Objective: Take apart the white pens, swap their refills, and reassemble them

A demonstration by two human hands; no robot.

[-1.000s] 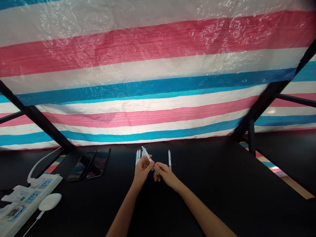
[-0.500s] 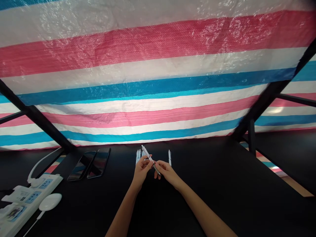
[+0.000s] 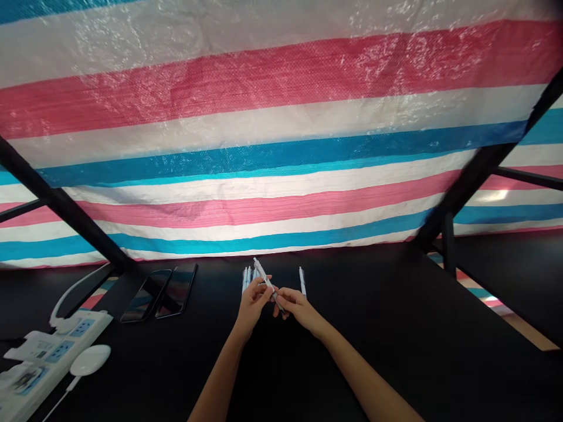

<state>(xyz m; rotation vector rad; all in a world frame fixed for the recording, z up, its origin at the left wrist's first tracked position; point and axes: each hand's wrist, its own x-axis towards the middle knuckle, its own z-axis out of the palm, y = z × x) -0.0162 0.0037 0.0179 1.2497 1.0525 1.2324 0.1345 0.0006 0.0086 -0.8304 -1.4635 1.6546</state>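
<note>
1. White pen (image 3: pixel 263 273): slim, plain, pale barrel with narrow top end; lower part goes darker near the tip, partly hidden by fingers. Lower centre of frame, held up in front of the body over the bench (image 3: pixel 373 305).
2. Long axis slanted: top end to upper left, lower end to lower right. Fine tip detail too small to tell.
3. Left hand (image 3: pixel 252 300): grip closed, thumb and fingers pinching the barrel about midway, no gap.
4. Right hand (image 3: pixel 295 303): grip closed, thumb and fingertips pinching the lower part of the same pen; other fingers curled beneath.
5. Pen group (image 3: pixel 247 280): similar white pens side by side just beyond left hand, lengthwise away from viewer; partly covered, exact count unclear.
6. Single pen (image 3: pixel 302 281): white, lies just beyond right hand, near-vertical in frame.
7. Materials: bench matte black, smooth, flat; striped sheet (image 3: pixel 264 205) behind, woven glossy plastic, creased, red-pink/white/blue bands; two dark phones (image 3: pixel 176 291), glassy rectangles, left of centre; power strip (image 3: pixel 79 334), white, long block, lower left.
</note>
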